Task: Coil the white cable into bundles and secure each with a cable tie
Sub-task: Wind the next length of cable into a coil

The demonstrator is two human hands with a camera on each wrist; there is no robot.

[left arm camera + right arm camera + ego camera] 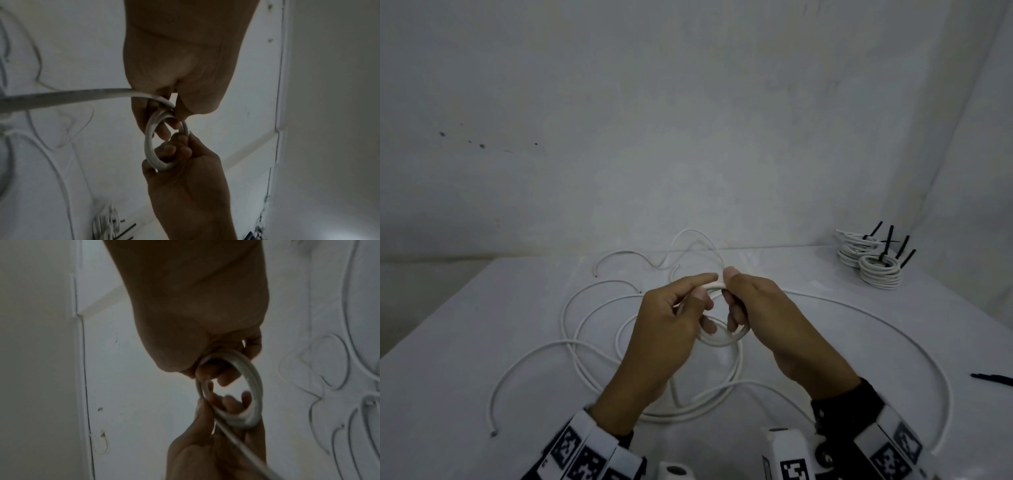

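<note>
Above the middle of the table, both hands hold a small coil (722, 340) of white cable between them. My left hand (707, 286) pinches the coil's top with index finger and thumb, its other fingers curled inside the ring. My right hand (731, 289) grips the coil's right side, thumb on top and fingers through the loop. In the left wrist view the coil (150, 142) shows a few turns, with one strand (61, 97) running off to the left. The right wrist view shows the same coil (257, 386) held from both sides. The rest of the white cable (674, 416) lies in loose loops on the table.
Several finished coils (873, 263) with black cable ties sticking up are stacked at the table's back right corner. One loose black cable tie (993, 378) lies at the right edge. The white table (482, 342) stands against grey walls.
</note>
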